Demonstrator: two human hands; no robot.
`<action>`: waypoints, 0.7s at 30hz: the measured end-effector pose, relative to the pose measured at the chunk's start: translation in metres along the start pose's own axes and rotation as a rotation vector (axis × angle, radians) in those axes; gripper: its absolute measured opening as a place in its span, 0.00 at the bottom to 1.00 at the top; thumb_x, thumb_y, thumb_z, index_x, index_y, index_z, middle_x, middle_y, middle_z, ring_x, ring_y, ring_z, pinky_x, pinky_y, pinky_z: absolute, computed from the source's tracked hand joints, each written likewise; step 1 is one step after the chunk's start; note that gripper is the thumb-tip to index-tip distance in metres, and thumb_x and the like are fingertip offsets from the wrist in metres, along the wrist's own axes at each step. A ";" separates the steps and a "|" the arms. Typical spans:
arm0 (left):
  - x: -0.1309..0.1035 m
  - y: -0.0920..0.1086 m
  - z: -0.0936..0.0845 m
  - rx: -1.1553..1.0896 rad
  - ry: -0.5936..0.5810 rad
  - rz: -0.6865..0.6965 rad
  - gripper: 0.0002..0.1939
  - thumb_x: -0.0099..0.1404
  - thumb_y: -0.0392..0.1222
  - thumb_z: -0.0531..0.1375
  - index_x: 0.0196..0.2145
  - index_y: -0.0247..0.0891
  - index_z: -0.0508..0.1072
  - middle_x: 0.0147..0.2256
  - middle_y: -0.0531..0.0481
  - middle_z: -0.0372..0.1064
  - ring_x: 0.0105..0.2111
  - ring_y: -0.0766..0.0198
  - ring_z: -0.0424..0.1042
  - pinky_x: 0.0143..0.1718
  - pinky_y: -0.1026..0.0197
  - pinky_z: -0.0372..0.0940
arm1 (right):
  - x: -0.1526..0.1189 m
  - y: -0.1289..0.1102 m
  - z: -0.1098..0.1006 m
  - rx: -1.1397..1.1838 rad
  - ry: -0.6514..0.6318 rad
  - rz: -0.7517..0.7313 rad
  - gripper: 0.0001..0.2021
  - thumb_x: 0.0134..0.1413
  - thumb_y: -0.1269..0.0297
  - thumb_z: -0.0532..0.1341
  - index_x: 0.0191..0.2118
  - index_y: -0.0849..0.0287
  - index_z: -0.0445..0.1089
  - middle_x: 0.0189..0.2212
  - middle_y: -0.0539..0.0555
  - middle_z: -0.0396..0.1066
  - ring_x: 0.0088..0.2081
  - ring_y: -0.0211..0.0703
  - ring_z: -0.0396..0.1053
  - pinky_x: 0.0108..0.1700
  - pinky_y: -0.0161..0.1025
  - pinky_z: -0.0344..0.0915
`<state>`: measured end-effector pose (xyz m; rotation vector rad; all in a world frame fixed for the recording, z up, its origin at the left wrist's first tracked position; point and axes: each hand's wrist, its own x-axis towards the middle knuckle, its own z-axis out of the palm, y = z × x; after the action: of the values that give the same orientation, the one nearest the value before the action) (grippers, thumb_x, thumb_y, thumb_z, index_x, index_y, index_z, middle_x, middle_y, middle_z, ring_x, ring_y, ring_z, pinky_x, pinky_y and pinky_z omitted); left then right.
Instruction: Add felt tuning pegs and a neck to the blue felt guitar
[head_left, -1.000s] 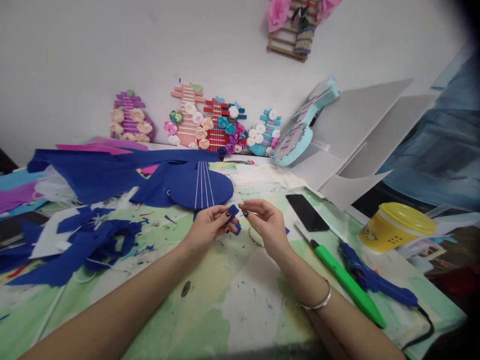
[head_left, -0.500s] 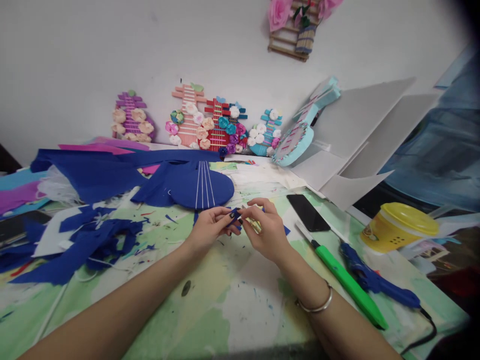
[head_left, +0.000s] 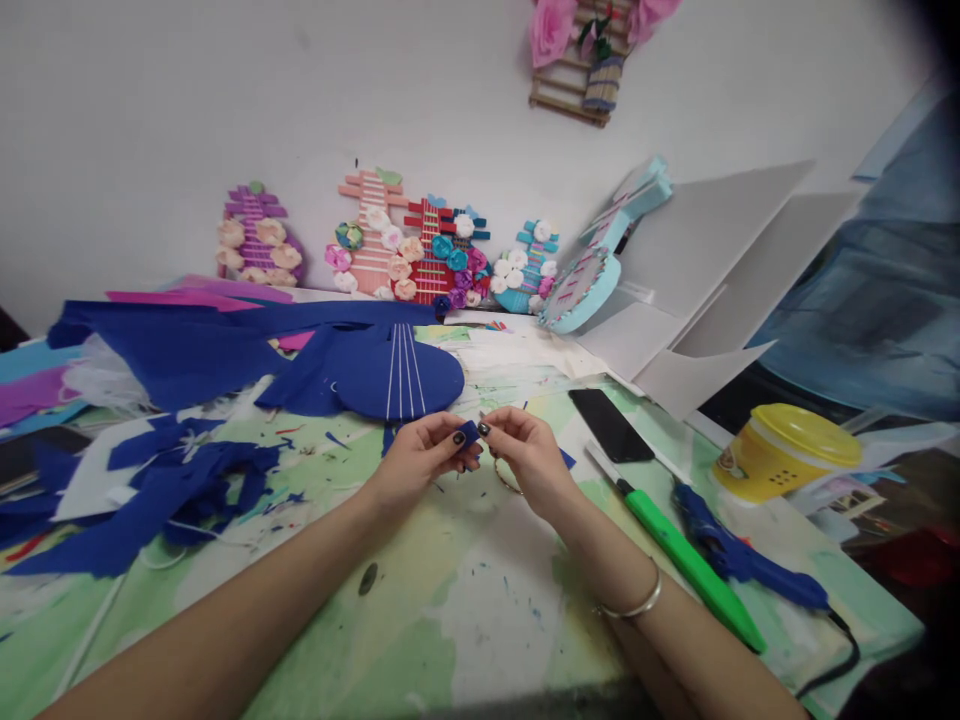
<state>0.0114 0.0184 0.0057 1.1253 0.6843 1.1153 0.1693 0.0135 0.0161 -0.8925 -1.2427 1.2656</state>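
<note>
My left hand pinches a small piece of dark blue crepe paper or cloth between thumb and fingers. Close beside it, my right hand is closed on what look like small scissors with a gold-coloured handle loop; the fingers cover most of them. Just beyond the hands lies a blue instrument-shaped craft piece with white strings across its rounded body. Its narrow part is partly hidden behind my left hand.
Blue scraps litter the left of the table. On the right lie a black phone, a green cutter and a blue hot glue gun, near a yellow tub. Several flowered craft instruments lean against the wall.
My right fingers have drawn slightly apart from the blue piece, and the gold loop has swung lower under that hand. The whole view has shifted a little.
</note>
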 end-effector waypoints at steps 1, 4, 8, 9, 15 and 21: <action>0.000 0.000 0.000 0.007 -0.011 0.005 0.14 0.54 0.45 0.67 0.33 0.33 0.72 0.27 0.49 0.73 0.25 0.68 0.71 0.30 0.64 0.64 | -0.001 0.001 0.001 0.003 -0.026 0.003 0.10 0.43 0.59 0.67 0.28 0.59 0.69 0.20 0.47 0.68 0.22 0.32 0.62 0.25 0.32 0.56; 0.001 -0.001 -0.002 0.058 -0.017 0.013 0.15 0.54 0.46 0.67 0.33 0.32 0.71 0.25 0.49 0.73 0.24 0.67 0.71 0.28 0.65 0.63 | -0.002 0.004 0.002 -0.080 -0.058 -0.037 0.11 0.46 0.57 0.65 0.26 0.59 0.67 0.19 0.47 0.67 0.20 0.33 0.61 0.24 0.33 0.56; 0.004 -0.003 -0.005 0.150 -0.021 0.024 0.15 0.53 0.46 0.67 0.32 0.32 0.71 0.24 0.48 0.73 0.23 0.66 0.71 0.25 0.65 0.62 | -0.005 0.005 0.001 -0.514 0.049 -0.302 0.09 0.49 0.62 0.62 0.24 0.57 0.65 0.19 0.47 0.64 0.21 0.35 0.59 0.25 0.34 0.55; 0.005 -0.004 -0.005 0.149 -0.025 0.026 0.16 0.53 0.47 0.67 0.33 0.32 0.71 0.24 0.49 0.73 0.22 0.66 0.71 0.25 0.65 0.62 | -0.006 0.004 0.001 -0.618 0.072 -0.402 0.09 0.50 0.64 0.61 0.23 0.57 0.65 0.19 0.47 0.64 0.23 0.35 0.59 0.27 0.35 0.55; 0.002 0.000 -0.002 0.102 -0.033 0.033 0.17 0.52 0.48 0.67 0.34 0.33 0.71 0.26 0.48 0.73 0.24 0.65 0.72 0.27 0.63 0.62 | -0.008 -0.004 0.001 -0.463 0.126 -0.447 0.07 0.53 0.63 0.60 0.27 0.57 0.69 0.22 0.50 0.67 0.26 0.38 0.62 0.32 0.37 0.60; 0.000 0.001 0.002 0.140 -0.112 0.057 0.14 0.56 0.47 0.65 0.33 0.33 0.72 0.27 0.47 0.73 0.25 0.67 0.70 0.28 0.64 0.61 | -0.001 0.003 0.003 -0.005 0.018 -0.053 0.11 0.47 0.58 0.63 0.25 0.58 0.65 0.16 0.44 0.60 0.20 0.33 0.58 0.25 0.34 0.58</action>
<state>0.0129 0.0180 0.0068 1.3240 0.6542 1.0562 0.1663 0.0124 0.0130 -0.8676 -1.2477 1.2109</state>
